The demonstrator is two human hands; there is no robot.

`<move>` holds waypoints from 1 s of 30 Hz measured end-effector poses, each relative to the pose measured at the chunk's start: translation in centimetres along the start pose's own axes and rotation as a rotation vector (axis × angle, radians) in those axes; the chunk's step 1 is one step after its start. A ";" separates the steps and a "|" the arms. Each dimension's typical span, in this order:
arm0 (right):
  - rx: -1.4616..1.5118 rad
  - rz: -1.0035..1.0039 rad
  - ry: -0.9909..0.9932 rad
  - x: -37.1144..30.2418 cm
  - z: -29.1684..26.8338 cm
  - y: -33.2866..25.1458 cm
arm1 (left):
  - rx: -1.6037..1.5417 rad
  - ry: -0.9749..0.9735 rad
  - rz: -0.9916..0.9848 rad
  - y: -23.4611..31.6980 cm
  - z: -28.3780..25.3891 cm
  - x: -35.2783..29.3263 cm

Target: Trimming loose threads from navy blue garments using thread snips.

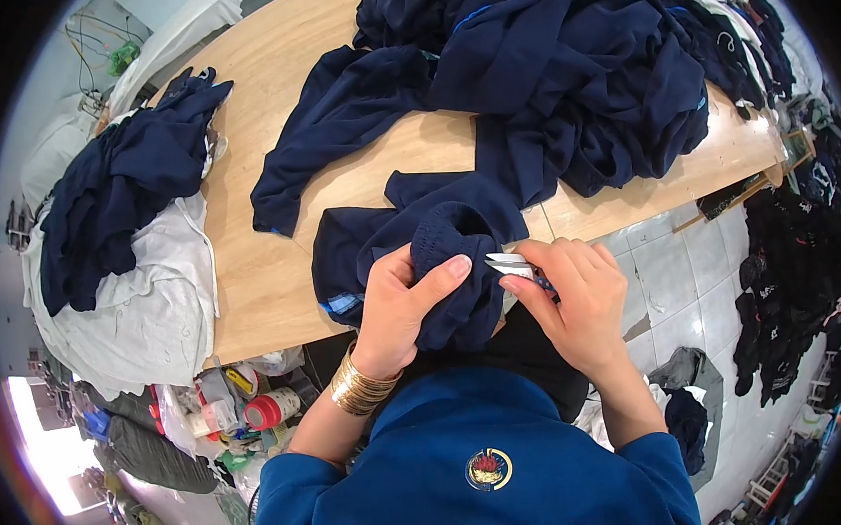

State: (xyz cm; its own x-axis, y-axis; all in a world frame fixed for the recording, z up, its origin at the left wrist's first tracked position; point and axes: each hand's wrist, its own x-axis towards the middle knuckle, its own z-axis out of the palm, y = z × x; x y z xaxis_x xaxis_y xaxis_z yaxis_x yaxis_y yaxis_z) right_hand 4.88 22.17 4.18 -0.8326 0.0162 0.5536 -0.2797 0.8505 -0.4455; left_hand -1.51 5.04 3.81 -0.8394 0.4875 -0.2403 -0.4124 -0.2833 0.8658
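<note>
Head view: a red-and-white jar (273, 410) lies near left beside the worktop (253, 298), its contents hidden. At the worktop's near edge, the left hand (394, 306) grips a navy garment (429, 243), thumb over the cloth; the right hand (577, 298) pinches snips (512, 263), blades slightly parted, by the fabric.

clipper handles (544, 283): mostly hidden | navy garment pile (571, 59): cut off above

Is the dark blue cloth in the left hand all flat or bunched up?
Bunched up: the cloth falls in folds beside the left hand, and its gathered edge curves round instead of lying flat.
</note>
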 end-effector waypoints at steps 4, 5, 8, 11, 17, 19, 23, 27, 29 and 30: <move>-0.024 0.000 -0.020 0.0 0.0 -0.1 | -0.009 0.005 0.003 -0.1 -0.1 0.0; -0.023 0.000 -0.020 0.0 0.1 -0.1 | -0.017 0.008 0.007 -0.1 -0.1 0.0; -0.017 -0.001 -0.024 0.1 0.1 -0.1 | 0.006 -0.001 0.028 -0.2 -0.3 -0.1; -0.024 -0.009 -0.022 0.2 0.1 -0.3 | 0.021 -0.021 0.059 -0.3 -0.5 -0.1; -0.019 0.007 -0.028 0.2 0.2 -0.4 | 0.038 -0.010 0.068 -0.4 -0.5 -0.1; -0.022 0.005 -0.031 0.2 0.1 -0.5 | 0.031 -0.012 0.064 -0.3 -0.4 -0.1; -0.019 0.010 -0.025 0.1 0.1 -0.5 | 0.015 -0.054 0.033 -0.3 -0.8 0.0; 0.036 0.036 -0.011 0.0 0.0 0.0 | 0.021 -0.013 0.042 -0.3 -0.4 0.0; 0.083 0.074 -0.004 -0.1 0.1 0.3 | 0.028 -0.007 0.048 -0.3 -0.6 0.0; 0.248 0.278 0.029 -0.1 0.3 0.4 | 0.028 -0.005 0.050 -0.1 -0.6 0.0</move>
State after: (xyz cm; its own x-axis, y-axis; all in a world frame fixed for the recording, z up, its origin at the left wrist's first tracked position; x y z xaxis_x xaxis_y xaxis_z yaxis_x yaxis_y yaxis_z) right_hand 4.69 22.37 3.74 -0.8800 0.2467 0.4060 -0.1553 0.6582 -0.7366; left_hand -1.67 4.57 3.43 -0.8569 0.4775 -0.1944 -0.3599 -0.2841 0.8887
